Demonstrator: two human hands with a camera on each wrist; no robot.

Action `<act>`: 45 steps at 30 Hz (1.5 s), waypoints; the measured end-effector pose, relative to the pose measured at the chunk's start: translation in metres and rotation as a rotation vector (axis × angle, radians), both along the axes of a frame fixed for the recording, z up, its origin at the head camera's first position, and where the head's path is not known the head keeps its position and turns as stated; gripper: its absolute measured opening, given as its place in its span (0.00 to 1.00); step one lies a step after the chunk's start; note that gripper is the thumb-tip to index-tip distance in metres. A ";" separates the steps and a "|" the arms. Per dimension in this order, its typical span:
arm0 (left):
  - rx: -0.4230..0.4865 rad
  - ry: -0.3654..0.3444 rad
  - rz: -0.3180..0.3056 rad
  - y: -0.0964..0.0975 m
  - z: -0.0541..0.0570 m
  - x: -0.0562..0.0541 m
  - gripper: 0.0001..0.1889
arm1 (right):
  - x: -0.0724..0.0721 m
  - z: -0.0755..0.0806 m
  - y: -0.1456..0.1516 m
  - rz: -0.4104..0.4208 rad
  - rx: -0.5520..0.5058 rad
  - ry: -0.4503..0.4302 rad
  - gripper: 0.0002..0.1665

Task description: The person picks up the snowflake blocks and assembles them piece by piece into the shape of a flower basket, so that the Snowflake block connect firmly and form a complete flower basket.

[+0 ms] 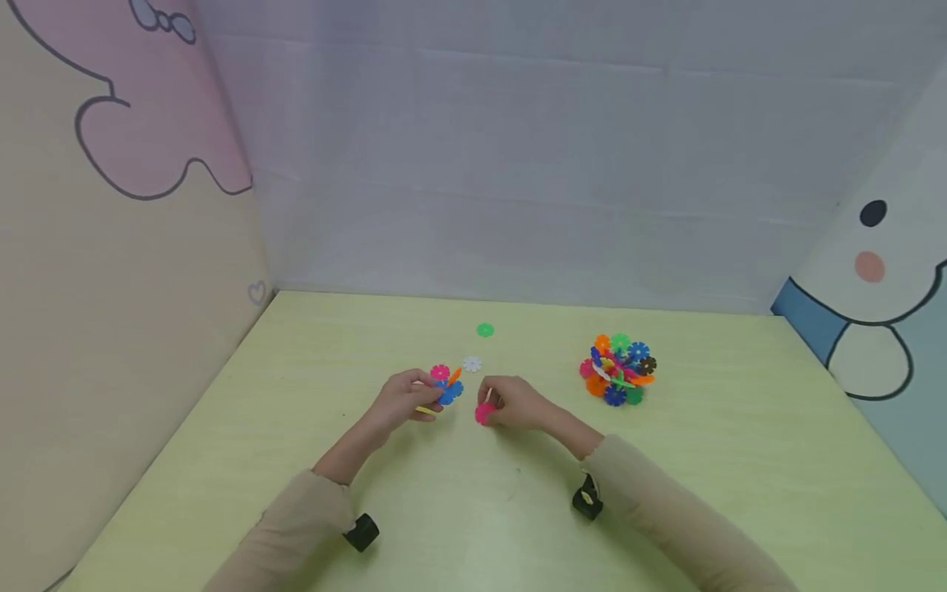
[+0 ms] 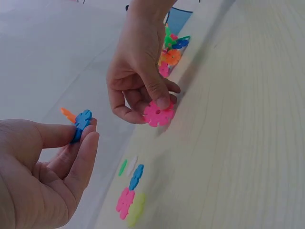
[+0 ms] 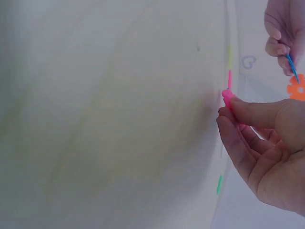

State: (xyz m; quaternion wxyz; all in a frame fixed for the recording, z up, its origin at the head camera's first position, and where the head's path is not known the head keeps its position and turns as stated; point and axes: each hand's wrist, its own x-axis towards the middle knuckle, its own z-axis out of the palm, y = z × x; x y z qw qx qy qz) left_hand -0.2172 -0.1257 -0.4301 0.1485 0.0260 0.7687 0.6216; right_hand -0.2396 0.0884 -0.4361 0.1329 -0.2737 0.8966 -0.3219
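Observation:
My left hand (image 1: 399, 401) pinches a blue snowflake disc (image 1: 450, 395) between thumb and fingers. An orange disc (image 1: 455, 376) stands slotted crosswise into it. Close by on the right, my right hand (image 1: 518, 403) pinches a pink snowflake disc (image 1: 484, 414) by its edge, with thumb and fingertips. In the left wrist view this pink disc (image 2: 159, 114) shows its notched face and centre hole. The blue and pink discs are apart, with a gap between the hands.
Loose discs lie beyond and beside the left hand: pink (image 1: 440, 372), white (image 1: 472, 363), green (image 1: 485, 330), yellow (image 1: 429, 409) and blue (image 2: 136, 177). A joined ball of many-coloured discs (image 1: 616, 374) sits at the right. Walls border the pale table (image 1: 473, 526) at back and sides.

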 end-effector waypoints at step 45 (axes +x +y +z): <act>0.004 0.140 -0.034 0.059 0.012 0.011 0.07 | 0.012 0.052 0.047 -0.194 -0.463 -0.158 0.15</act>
